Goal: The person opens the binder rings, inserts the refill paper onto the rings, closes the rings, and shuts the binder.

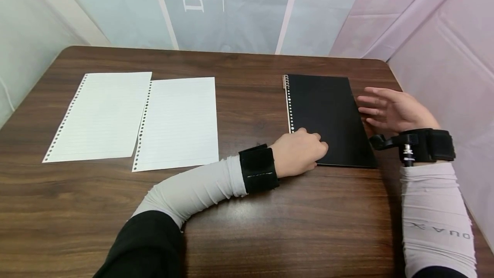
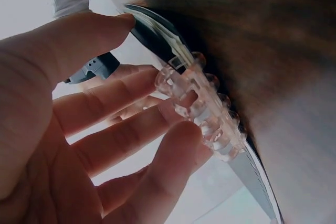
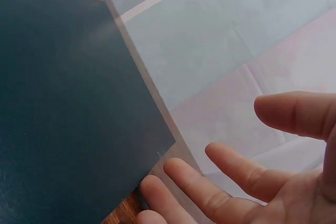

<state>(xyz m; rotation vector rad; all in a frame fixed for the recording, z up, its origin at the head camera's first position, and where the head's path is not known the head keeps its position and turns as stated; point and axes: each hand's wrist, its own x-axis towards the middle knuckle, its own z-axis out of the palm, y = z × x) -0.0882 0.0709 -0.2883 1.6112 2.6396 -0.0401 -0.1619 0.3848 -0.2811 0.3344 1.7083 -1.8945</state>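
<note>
The fingers of the left hand bend around the near left corner of a black ring notebook, and the thumb presses on that corner, so the hand is holding it there. In the left wrist view, clear plastic rings sit right by these fingers. The left arm reaches across from the low left side, with the back of the hand up.

The right hand is just past the notebook's right side. Its fingers are loose and a bit apart, with the thumb held away from them, and they grip nothing. I cannot tell if a fingertip touches the edge.

The notebook lies on the right part of a brown wooden table. Its back edge is near the table's back edge, and its right side is near the table's right edge, with the right hand in between. There is lots of room in front of it, and a wide strip of wood to its left.

The long way of the notebook runs from the person to the back, and the row of holes faces left.

Far to the left lie two white lined sheets, side by side, with holes down their left sides. Behind the table hangs a pale cloth with white letters.
</note>
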